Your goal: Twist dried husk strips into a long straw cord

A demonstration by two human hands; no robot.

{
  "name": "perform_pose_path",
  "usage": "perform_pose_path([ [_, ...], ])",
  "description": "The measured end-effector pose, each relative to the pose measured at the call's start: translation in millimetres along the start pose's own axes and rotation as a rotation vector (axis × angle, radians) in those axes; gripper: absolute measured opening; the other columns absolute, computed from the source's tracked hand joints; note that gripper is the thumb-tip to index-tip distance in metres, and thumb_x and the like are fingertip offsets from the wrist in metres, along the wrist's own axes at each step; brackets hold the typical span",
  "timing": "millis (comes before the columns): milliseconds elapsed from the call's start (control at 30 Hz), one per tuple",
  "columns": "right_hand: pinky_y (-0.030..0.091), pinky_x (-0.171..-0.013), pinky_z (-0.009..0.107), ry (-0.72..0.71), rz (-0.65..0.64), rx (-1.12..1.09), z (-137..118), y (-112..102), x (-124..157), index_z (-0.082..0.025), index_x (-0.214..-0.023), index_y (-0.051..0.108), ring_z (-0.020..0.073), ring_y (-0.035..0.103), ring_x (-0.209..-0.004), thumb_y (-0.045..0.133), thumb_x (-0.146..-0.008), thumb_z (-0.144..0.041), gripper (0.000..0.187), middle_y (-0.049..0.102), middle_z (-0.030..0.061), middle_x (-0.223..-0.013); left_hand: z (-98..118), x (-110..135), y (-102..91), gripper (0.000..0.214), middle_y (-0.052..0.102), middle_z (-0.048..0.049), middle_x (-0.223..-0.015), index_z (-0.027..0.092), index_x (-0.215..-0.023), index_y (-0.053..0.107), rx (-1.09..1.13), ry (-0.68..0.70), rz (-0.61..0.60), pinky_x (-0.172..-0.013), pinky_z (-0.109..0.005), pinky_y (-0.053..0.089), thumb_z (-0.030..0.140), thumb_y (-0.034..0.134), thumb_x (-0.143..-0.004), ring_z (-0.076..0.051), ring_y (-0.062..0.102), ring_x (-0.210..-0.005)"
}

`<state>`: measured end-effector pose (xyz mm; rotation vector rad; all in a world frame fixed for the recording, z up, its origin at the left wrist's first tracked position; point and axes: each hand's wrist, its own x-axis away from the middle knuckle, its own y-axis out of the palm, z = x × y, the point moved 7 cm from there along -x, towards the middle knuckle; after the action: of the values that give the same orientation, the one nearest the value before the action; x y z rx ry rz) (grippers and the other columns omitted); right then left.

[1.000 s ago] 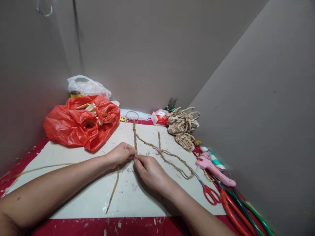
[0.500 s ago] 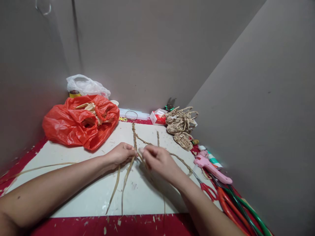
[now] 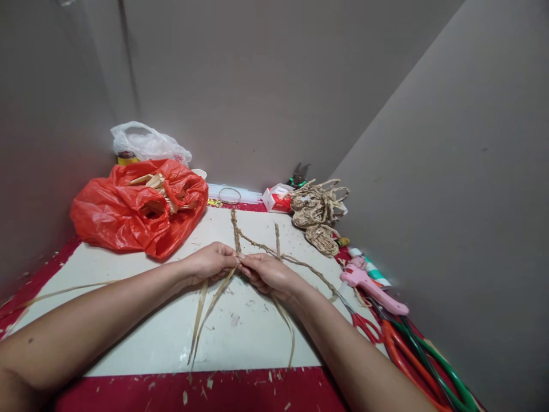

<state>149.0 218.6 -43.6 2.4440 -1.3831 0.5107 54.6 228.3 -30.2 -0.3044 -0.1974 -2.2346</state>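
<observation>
A braid of dried plant fibre (image 3: pixel 237 232) runs up the white board from between my two hands. My left hand (image 3: pixel 217 261) pinches its lower end. Close against it, my right hand (image 3: pixel 266 272) is closed with thumb and fingers on the strands at the same spot; the exact grip is partly hidden. Loose flat strands (image 3: pixel 214 303) hang below my left hand, and others (image 3: pixel 286 326) trail from under my right hand. A thin twisted cord (image 3: pixel 300 263) branches from the braid to the right, crossing a short braided piece (image 3: pixel 277 237).
The white board (image 3: pixel 240 349) lies on a red cloth (image 3: pixel 206 395). At the back left sits a red plastic bag (image 3: pixel 115 212) of dried fibre. Coiled woven pieces (image 3: pixel 319 212) lie back right. Along the right edge are a pink glue gun (image 3: pixel 373 289), red-handled scissors (image 3: pixel 364 326) and larger orange-handled tools (image 3: pixel 403 355).
My right hand has moved left and down to meet my left hand at the braid's end. The loose strands under both hands have shifted. The view has tilted slightly.
</observation>
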Motion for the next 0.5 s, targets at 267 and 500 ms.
perform_pose_path([
  [267,0.008,-0.031,0.016,0.021,0.028,-0.164,5.3,0.6,0.2,-0.018,-0.056,0.038,0.0019,0.015,-0.032,0.056,-0.075,-0.038,0.033,0.029,-0.0104,-0.039,18.0,5.2,-6.4,0.025,0.049,0.0022,-0.057,0.012,-0.070,0.059,-0.537,0.155,0.080,-0.050,-0.020,0.027,0.031,0.047,-0.078,-0.007,0.037,-0.052],
  [500,0.009,-0.030,0.018,-0.049,0.224,-0.156,3.7,4.1,3.8,-0.016,-0.054,0.046,0.0020,0.016,-0.029,0.058,-0.071,-0.035,0.028,0.028,-0.0104,-0.034,34.3,24.2,4.5,0.030,0.058,-0.0053,-0.063,0.015,-0.069,0.062,-1.022,0.150,0.251,-0.056,-0.026,0.031,0.030,0.039,-0.082,-0.015,0.049,-0.057],
])
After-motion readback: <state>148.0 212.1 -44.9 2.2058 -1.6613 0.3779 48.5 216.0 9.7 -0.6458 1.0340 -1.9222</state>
